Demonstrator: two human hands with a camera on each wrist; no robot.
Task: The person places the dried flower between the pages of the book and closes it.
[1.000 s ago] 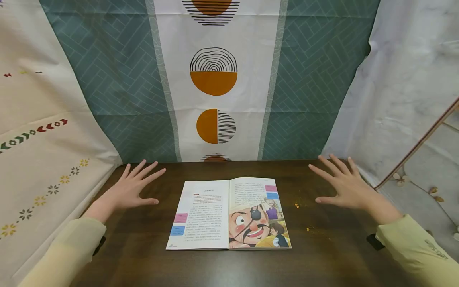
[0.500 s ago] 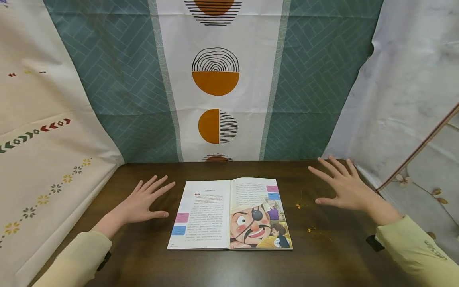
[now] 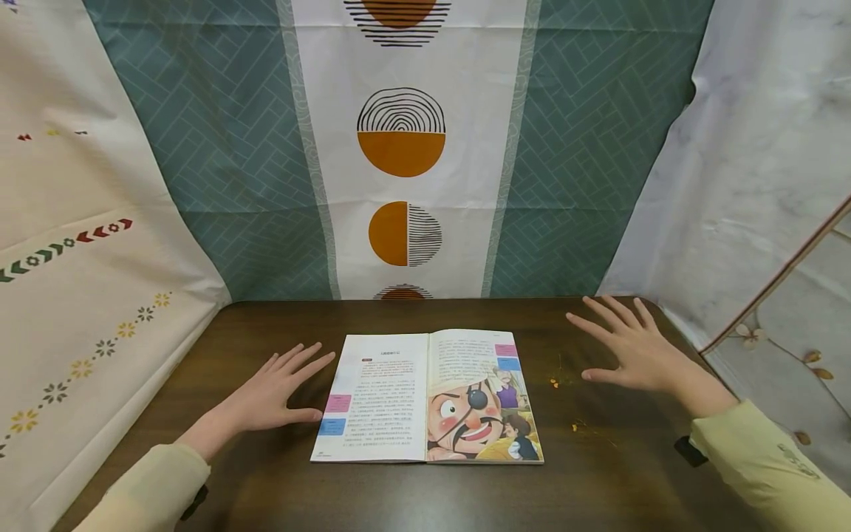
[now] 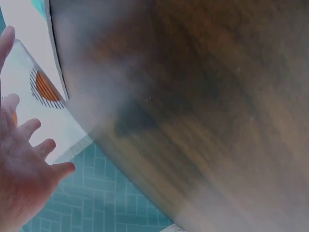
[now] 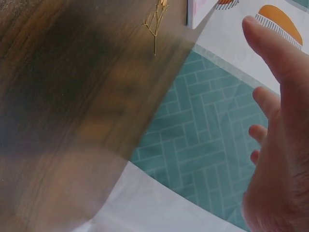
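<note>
The left hand (image 3: 269, 399) lies flat over the dark wooden table (image 3: 253, 488), palm down, fingers straight and spread, holding nothing; its thumb tip sits just at the left edge of the open book (image 3: 425, 397), and whether it touches the page cannot be told from the head view. To the right of that hand the book lies open and flat, a text page with pink and blue boxes nearest the thumb, and beyond it a page with a cartoon face wearing an eye patch. Farther right, between the book and the right hand (image 3: 634, 351), a few small orange specks (image 3: 552, 382) lie on the wood. The right hand is spread wide, palm down, fingers straight, gripping nothing, well apart from the book's right edge. Behind both hands hangs a patterned cloth (image 3: 399, 148) with orange half-circles and teal herringbone panels.
</note>
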